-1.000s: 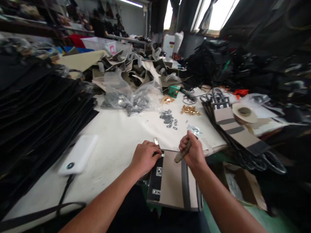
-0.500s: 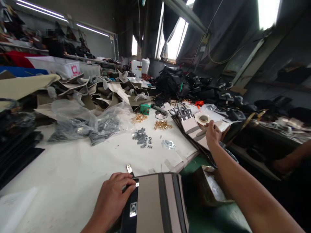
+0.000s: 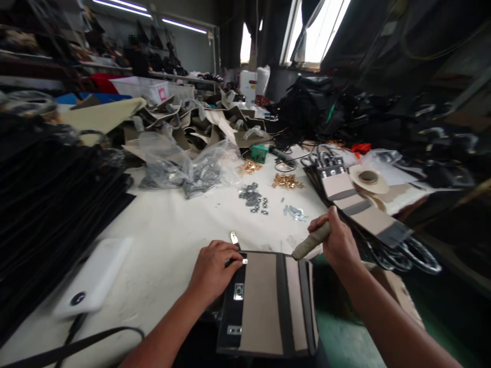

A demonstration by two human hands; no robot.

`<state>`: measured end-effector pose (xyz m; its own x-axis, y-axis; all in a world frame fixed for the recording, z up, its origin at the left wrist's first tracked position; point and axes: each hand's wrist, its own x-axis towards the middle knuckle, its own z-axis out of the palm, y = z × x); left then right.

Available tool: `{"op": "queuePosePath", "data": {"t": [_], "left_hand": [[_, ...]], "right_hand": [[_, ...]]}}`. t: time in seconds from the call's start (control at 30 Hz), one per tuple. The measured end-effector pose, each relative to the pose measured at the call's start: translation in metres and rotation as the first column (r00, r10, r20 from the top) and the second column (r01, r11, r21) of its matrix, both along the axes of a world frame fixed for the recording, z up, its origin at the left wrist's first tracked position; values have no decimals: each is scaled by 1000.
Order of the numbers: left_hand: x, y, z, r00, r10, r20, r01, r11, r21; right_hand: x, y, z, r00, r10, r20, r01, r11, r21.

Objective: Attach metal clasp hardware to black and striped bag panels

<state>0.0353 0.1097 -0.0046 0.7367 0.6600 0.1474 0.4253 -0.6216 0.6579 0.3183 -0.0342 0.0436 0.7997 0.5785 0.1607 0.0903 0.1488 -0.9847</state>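
Observation:
In front of me lies a flat bag panel, beige with dark grey bands and a black edge strip carrying metal plates. My left hand pinches the strip's far end, thumb and fingertips at a small metal plate. A shiny metal tab sticks out just beyond these fingers. My right hand is closed around a thick stick-like tool, its surface wrapped in grey-green material. The tool's tip points left and down over the panel's far edge; I cannot tell whether it touches.
Small dark metal plates, silver pieces and gold fittings lie on the white table. Stacked bag pieces and a tape roll are at right. A black stack and white power bank stand left.
My right hand has come back from beside the tape roll toward the bag panel with the tool. The left hand keeps its place on the panel. The view has swung left.

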Motion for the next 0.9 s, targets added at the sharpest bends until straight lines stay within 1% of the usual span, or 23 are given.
{"op": "queuePosePath", "data": {"t": [0.03, 0.07, 0.1, 0.13, 0.2, 0.27, 0.4, 0.5, 0.63, 0.8, 0.9], "left_hand": [[0, -1, 0, 1000, 7, 12, -7, 1000, -10], [0, -2, -1, 1000, 17, 17, -17, 1000, -17], [0, -3, -3, 1000, 24, 18, -24, 999, -22], [0, -3, -4, 999, 30, 18, -29, 999, -24], [0, -3, -7, 999, 37, 21, -36, 999, -19], [0, -4, -8, 999, 40, 26, -39, 999, -13], [-1, -4, -8, 999, 33, 27, -32, 999, -21], [-2, -4, -8, 999, 28, 27, -27, 999, -22], [-1, -4, -8, 999, 25, 26, -24, 1000, -20], [-2, -5, -8, 999, 21, 27, -20, 999, -31], [-4, -5, -9, 998, 23, 52, -21, 999, -36]], "right_hand": [[-24, 4, -3, 981, 70, -179, -57, 995, 80], [-45, 9, -6, 933, 126, -337, -78, 985, 151], [-64, 14, -7, 879, 152, -452, -70, 979, 194], [-80, 20, -7, 833, 163, -529, -44, 972, 231], [-102, 33, -9, 788, 160, -594, 8, 963, 269], [-115, 44, -11, 796, 159, -584, 22, 957, 291], [-125, 57, -18, 830, 192, -523, -18, 947, 321], [-129, 60, -21, 836, 211, -506, -32, 941, 338], [-130, 61, -23, 865, 228, -446, -68, 935, 347], [-137, 62, -21, 897, 220, -384, -87, 938, 334], [-147, 65, -18, 930, 220, -294, -120, 939, 322]]}}
